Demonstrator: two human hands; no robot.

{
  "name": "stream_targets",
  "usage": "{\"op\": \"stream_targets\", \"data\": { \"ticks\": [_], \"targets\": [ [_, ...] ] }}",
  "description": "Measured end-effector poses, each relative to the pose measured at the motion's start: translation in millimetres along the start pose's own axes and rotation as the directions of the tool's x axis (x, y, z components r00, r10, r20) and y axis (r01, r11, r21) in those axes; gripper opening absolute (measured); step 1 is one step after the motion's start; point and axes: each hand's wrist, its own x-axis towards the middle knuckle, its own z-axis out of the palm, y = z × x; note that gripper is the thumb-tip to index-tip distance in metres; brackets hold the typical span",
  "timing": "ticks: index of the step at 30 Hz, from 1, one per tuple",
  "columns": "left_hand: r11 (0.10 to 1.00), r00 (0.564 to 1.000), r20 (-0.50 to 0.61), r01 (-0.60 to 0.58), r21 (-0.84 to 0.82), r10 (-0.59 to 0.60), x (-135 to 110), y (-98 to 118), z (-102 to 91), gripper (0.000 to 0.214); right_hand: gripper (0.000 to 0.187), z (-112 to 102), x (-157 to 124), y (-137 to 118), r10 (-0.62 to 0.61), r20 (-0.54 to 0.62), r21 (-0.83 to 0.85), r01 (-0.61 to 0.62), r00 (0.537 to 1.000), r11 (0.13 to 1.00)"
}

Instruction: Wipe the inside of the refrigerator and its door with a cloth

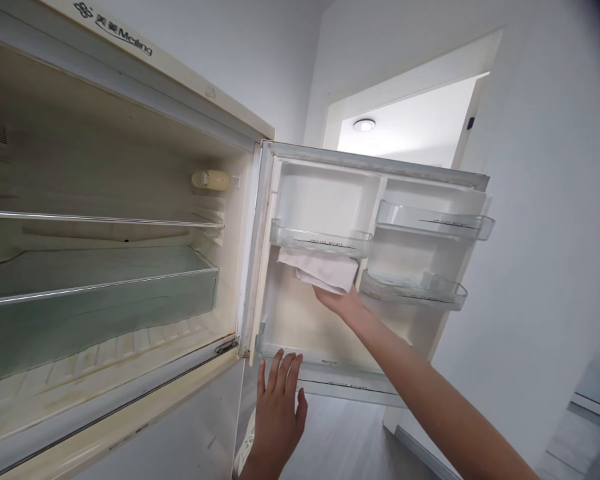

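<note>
A white fridge stands open, its door (280, 220) swung out to the right. My right hand (341, 301) presses a pale folded cloth (321, 269) against the door's inner wall, just under the upper-left clear door shelf (320, 241). Its fingers are hidden behind the cloth. My left hand (279, 401) rests with fingers stretched out flat against the bottom edge of the door, near the lowest door shelf (345, 381). It holds nothing.
The fridge cavity (105, 267) at left holds a glass shelf, a clear drawer and a yellowed lamp (211, 179). Two more clear door shelves (433, 221) sit on the door's right side. A doorway (410, 127) with a ceiling light lies behind.
</note>
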Motion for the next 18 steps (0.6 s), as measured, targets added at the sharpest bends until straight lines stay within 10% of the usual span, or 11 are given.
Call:
{"op": "stream_targets", "data": {
  "ticks": [7,12,14,18],
  "targets": [
    [1.000,1.000,0.001,-0.016,0.018,0.016,0.1,-0.2,-0.6,0.059,0.044,-4.7,-34.8,-7.8,-0.019,-0.024,-0.425,0.007,1.000,0.905],
    [1.000,1.000,0.001,-0.008,0.016,0.008,0.3,0.1,-1.1,0.059,0.045,10.3,-52.1,-27.9,0.282,-0.208,0.121,-0.261,0.937,0.958],
    [1.000,1.000,0.008,-0.006,0.018,0.006,-0.4,0.0,-1.1,0.059,0.043,11.7,-51.4,-39.7,0.532,-0.186,0.529,-0.371,0.826,0.763],
    [1.000,1.000,0.026,-0.014,0.023,0.014,-1.2,-0.4,-1.7,0.061,0.027,-3.9,-31.8,-58.4,0.840,0.144,0.942,-0.333,0.523,0.046]
  ]
}}
